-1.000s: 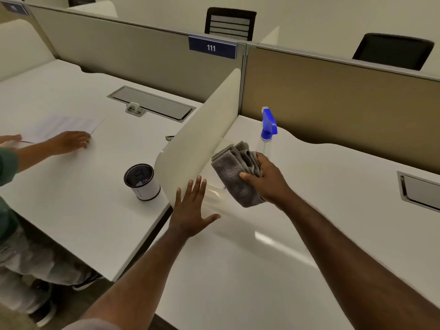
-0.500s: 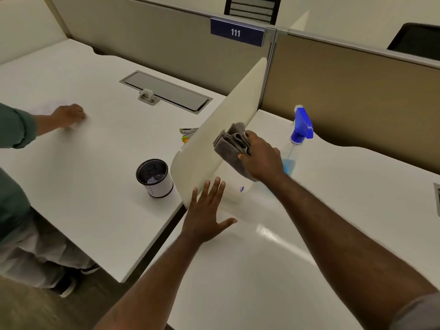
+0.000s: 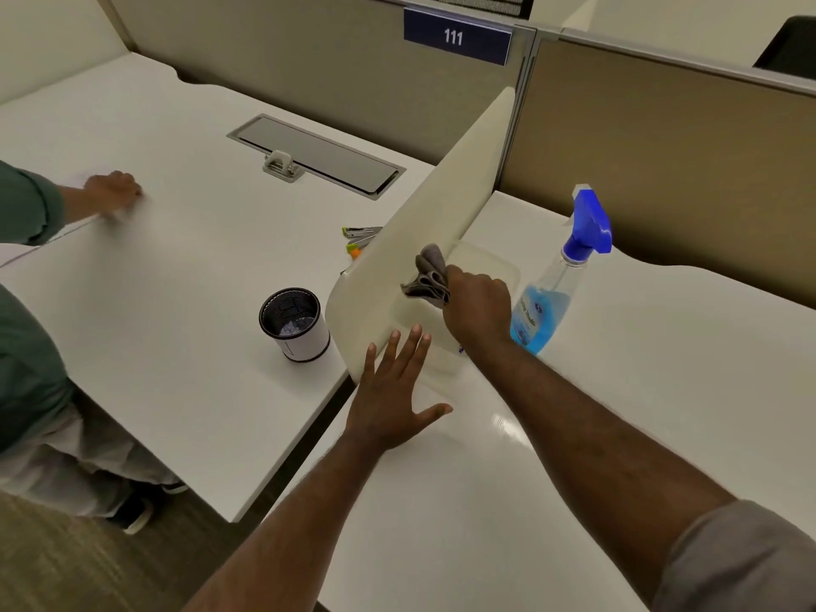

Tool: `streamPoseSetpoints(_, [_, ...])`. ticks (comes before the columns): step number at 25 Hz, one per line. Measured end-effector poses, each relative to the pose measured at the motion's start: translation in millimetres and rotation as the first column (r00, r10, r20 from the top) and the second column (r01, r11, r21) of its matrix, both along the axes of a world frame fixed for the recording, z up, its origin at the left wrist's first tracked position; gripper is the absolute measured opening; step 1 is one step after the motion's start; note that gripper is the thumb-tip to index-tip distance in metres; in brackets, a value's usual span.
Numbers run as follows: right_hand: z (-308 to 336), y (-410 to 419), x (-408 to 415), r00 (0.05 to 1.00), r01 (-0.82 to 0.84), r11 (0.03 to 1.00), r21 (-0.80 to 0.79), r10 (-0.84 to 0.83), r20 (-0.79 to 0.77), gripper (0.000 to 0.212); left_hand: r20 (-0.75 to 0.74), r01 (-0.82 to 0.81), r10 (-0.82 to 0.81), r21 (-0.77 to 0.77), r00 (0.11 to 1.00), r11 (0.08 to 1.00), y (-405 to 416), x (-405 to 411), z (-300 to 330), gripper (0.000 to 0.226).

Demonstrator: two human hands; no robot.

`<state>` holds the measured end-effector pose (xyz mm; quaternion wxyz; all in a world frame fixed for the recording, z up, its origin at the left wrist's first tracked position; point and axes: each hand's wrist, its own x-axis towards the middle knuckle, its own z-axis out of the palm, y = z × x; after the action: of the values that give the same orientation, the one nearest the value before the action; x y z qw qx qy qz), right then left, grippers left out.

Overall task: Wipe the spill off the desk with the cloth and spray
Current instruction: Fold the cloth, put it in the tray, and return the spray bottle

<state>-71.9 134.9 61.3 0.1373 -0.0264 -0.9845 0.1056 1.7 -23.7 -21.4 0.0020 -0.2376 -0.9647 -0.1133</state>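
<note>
Cloth [image 3: 426,276] sat bunched in my right hand's [image 3: 479,302] clamped fingers, spray bottle [image 3: 552,293] just right; left hand [image 3: 393,390] splayed flat.

bunched grey cloth [image 3: 427,276]; upright blue-topped spray bottle [image 3: 557,276].

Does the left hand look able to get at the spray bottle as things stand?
Probably not directly: the right hand and forearm, holding the cloth, lie between the open left hand and the spray bottle. It would have to cross over them.
</note>
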Motion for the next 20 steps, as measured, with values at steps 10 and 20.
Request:
streamPoseSetpoints(10, [-21, -3, -2, 0.884, -0.179, 0.984, 0.015, 0.154, 0.441, 0.027, -0.008, -0.013, 0.013, 0.01, 1.0, 1.0, 2, 1, -2, 0.102])
streamPoseSetpoints(20, [12, 11, 4, 0.635, -0.302, 0.937, -0.174, 0.334, 0.696, 0.031, 0.002, -0.007, 0.007, 0.013, 1.0, 1.0, 1, 2, -1, 0.102])
